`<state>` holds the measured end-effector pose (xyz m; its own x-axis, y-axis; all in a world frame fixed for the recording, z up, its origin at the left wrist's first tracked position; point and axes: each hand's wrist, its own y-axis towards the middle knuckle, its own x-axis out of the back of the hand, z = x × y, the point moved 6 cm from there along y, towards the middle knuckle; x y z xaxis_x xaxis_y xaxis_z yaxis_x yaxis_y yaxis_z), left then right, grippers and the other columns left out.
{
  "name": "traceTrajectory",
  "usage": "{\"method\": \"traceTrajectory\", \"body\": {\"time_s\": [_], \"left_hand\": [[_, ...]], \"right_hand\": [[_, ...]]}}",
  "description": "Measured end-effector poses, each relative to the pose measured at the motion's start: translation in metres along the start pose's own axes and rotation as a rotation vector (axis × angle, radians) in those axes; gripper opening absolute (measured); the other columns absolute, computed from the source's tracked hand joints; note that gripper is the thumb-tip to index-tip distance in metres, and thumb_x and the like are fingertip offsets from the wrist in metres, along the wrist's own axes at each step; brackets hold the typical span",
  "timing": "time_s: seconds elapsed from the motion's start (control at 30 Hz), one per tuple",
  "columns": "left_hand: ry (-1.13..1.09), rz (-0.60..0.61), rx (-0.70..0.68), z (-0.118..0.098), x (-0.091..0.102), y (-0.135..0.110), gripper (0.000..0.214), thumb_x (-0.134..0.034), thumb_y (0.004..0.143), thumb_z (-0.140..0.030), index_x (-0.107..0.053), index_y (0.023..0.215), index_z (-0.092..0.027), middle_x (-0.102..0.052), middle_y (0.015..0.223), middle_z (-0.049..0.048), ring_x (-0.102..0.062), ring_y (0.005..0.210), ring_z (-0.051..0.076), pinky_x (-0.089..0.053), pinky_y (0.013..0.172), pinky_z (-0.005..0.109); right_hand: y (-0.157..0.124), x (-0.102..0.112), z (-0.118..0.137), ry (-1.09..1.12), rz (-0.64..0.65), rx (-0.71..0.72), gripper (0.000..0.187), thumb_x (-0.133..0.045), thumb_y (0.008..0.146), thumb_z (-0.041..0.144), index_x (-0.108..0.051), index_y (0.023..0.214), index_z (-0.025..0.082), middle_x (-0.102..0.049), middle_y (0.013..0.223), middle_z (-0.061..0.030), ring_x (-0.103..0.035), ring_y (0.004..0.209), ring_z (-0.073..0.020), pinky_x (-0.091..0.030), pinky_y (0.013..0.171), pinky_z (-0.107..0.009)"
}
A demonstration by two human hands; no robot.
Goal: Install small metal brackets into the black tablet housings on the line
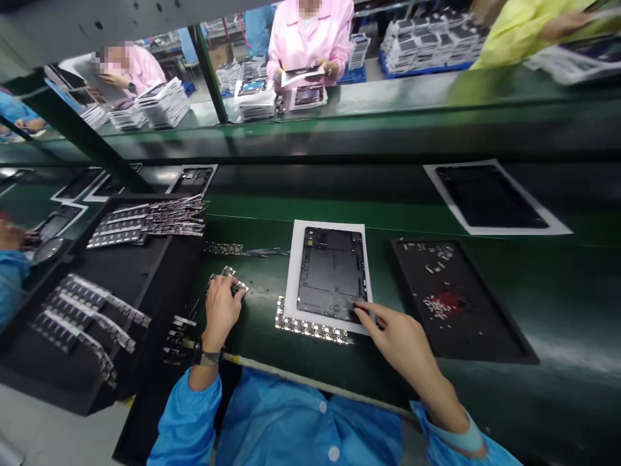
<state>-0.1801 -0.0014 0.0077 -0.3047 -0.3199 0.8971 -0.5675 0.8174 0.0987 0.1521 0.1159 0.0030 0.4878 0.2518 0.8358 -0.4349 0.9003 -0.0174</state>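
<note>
Green bench [567,298] carries white sheet [292,285]; black tray [490,340]; component strip [310,328].

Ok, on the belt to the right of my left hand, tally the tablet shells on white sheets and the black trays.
Tablet shells on white sheets: 2
Black trays: 1
Total: 3

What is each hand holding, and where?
Left hand pinches a small component strip by its near end; right hand only touches the tablet shell, lower right corner.
</note>
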Motion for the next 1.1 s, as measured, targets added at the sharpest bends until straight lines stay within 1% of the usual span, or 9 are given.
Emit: {"method": "traceTrajectory", "body": {"time_s": [0.1,0.2,0.3,0.4,0.5,0.6,0.73,0.9,1.1], "left_hand": [[-0.232,0.021,0.064,-0.001,0.000,0.005,0.009,-0.066,0.072,-0.019,-0.062,0.080,-0.019,-0.061,0.074,0.0020,-0.057,0.070,0.020,-0.048,0.071,0.033],[-0.483,0.025,0.107,-0.007,0.020,0.002,0.024,-0.067,0.073,-0.028,-0.068,0.094,-0.017,-0.058,0.067,-0.0013,-0.049,0.056,0.013,-0.042,0.057,0.025],[-0.562,-0.058,0.145,-0.026,0.058,-0.008,0.030,-0.073,0.071,-0.038,-0.074,0.093,-0.018,-0.062,0.069,0.0000,-0.051,0.059,0.013,-0.038,0.052,0.023],[-0.647,-0.188,0.220,-0.051,0.096,-0.020,0.029,-0.081,0.065,-0.038,-0.076,0.086,-0.020,-0.068,0.073,0.0011,-0.058,0.066,0.015,-0.043,0.054,0.023],[-0.777,-0.284,0.223,-0.075,0.110,-0.020,0.026,-0.086,0.060,-0.032,-0.075,0.081,-0.021,-0.070,0.075,0.0010,-0.062,0.069,0.015,-0.049,0.057,0.022],[-1.034,-0.214,0.161,-0.095,0.088,-0.008,0.027,-0.085,0.061,-0.023,-0.071,0.083,-0.019,-0.069,0.075,-0.0001,-0.062,0.064,0.011,-0.049,0.055,0.019],[-1.278,0.041,0.130,-0.125,0.026,0.003,0.035,-0.083,0.064,-0.020,-0.064,0.093,-0.019,-0.068,0.085,0.0003,-0.067,0.064,0.013,-0.051,0.052,0.021],[-1.196,0.254,0.146,-0.158,-0.043,-0.004,0.023,-0.077,0.070,-0.027,-0.069,0.087,-0.014,-0.069,0.076,0.0035,-0.069,0.067,0.017,-0.052,0.057,0.024],[-1.072,0.345,0.136,-0.167,-0.085,-0.008,0.017,-0.075,0.070,-0.026,-0.072,0.082,-0.015,-0.067,0.067,0.0018,-0.059,0.059,0.012,-0.045,0.055,0.021]], "right_hand": [[0.002,-0.002,0.006,0.004,-0.040,-0.006,0.043,-0.043,0.092,0.044,-0.078,0.093,0.019,-0.067,0.060,-0.0049,-0.061,0.054,-0.0194,-0.041,0.055,-0.028],[-0.004,0.005,0.001,0.027,-0.088,-0.073,0.044,-0.044,0.093,0.047,-0.076,0.084,0.018,-0.055,0.050,-0.0011,-0.052,0.048,-0.0164,-0.034,0.051,-0.027],[-0.015,0.012,-0.009,0.067,-0.153,-0.160,0.048,-0.045,0.093,0.052,-0.074,0.079,0.017,-0.045,0.047,0.0013,-0.044,0.045,-0.0146,-0.029,0.049,-0.027],[-0.016,0.011,-0.013,0.090,-0.174,-0.191,0.047,-0.046,0.092,0.052,-0.076,0.087,0.016,-0.044,0.048,0.0016,-0.041,0.045,-0.0146,-0.028,0.050,-0.027],[-0.006,0.006,-0.010,0.102,-0.165,-0.204,0.042,-0.049,0.091,0.047,-0.076,0.096,0.016,-0.044,0.048,0.0022,-0.040,0.045,-0.0148,-0.028,0.051,-0.027],[0.006,0.002,-0.005,0.129,-0.170,-0.210,0.037,-0.050,0.089,0.041,-0.077,0.095,0.016,-0.045,0.049,0.0022,-0.041,0.046,-0.0149,-0.027,0.052,-0.028],[0.013,-0.002,-0.002,0.144,-0.196,-0.231,0.033,-0.052,0.088,0.038,-0.076,0.090,0.017,-0.045,0.049,0.0019,-0.042,0.047,-0.0155,-0.027,0.053,-0.028],[0.014,-0.003,-0.001,0.215,-0.240,-0.206,0.034,-0.050,0.089,0.036,-0.076,0.089,0.015,-0.045,0.049,0.0018,-0.040,0.047,-0.0145,-0.026,0.053,-0.028],[0.014,-0.002,0.007,0.370,-0.202,-0.082,0.033,-0.052,0.088,0.035,-0.076,0.086,0.014,-0.042,0.051,0.0031,-0.036,0.049,-0.0124,-0.027,0.053,-0.027]]}}
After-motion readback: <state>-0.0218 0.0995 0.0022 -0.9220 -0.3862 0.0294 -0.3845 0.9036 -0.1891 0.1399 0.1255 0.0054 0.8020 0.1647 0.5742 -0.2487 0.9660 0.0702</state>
